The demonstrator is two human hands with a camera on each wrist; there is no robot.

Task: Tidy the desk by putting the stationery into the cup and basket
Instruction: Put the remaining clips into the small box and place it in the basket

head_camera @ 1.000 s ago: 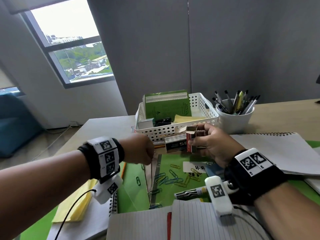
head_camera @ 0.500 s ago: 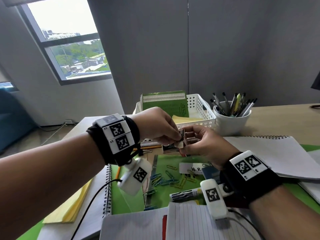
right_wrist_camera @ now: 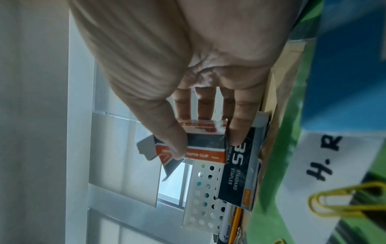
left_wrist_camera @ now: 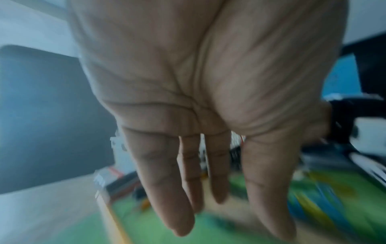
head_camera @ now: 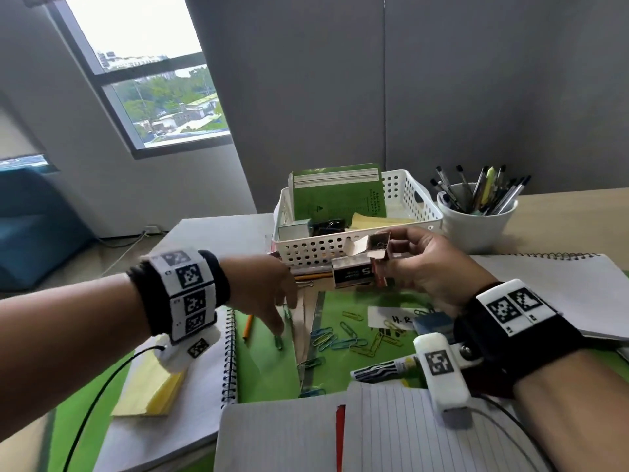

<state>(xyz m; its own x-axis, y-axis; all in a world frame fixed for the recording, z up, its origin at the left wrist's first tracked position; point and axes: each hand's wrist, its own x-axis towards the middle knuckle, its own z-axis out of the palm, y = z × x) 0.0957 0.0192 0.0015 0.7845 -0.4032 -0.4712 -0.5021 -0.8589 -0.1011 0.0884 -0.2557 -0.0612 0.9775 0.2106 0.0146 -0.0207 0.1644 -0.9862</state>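
A pale wooden worktop point(head_camera: 561, 212) stands against grey panel walls, with a window point(head_camera: 153, 83) at the far left giving onto trees and buildings. A green mat point(head_camera: 269, 373) covers its near middle, ringed by spiral notebooks and a yellow pad of sticky notes point(head_camera: 149, 386) at the near left.

The white perforated plastic basket point(head_camera: 343, 248) sits at the far middle of the worktop, with an upright green booklet point(head_camera: 337, 194), black binder clips and yellow notes inside it. Just to its right stands the white round cup point(head_camera: 476, 223), full of pens that lean outward with their tips up.

The right hand point(head_camera: 429, 264) is clamped on a small orange-and-white cardboard paper clip box point(head_camera: 377, 248), thumb on one face and fingers on the other, held above the mat in front of the basket. The box's end flap is open toward the left and its long axis runs roughly left to right. A dark box of staples point(head_camera: 352, 274) lies just below it by the basket's near wall, long axis also left to right.

The left hand point(head_camera: 269, 294) holds nothing, its fingers point(left_wrist_camera: 165, 189) straight and apart, pointing down at the mat over a green paper clip point(head_camera: 278, 342). More coloured paper clips point(head_camera: 343, 338) lie scattered flat on the mat's middle, pointing every way.
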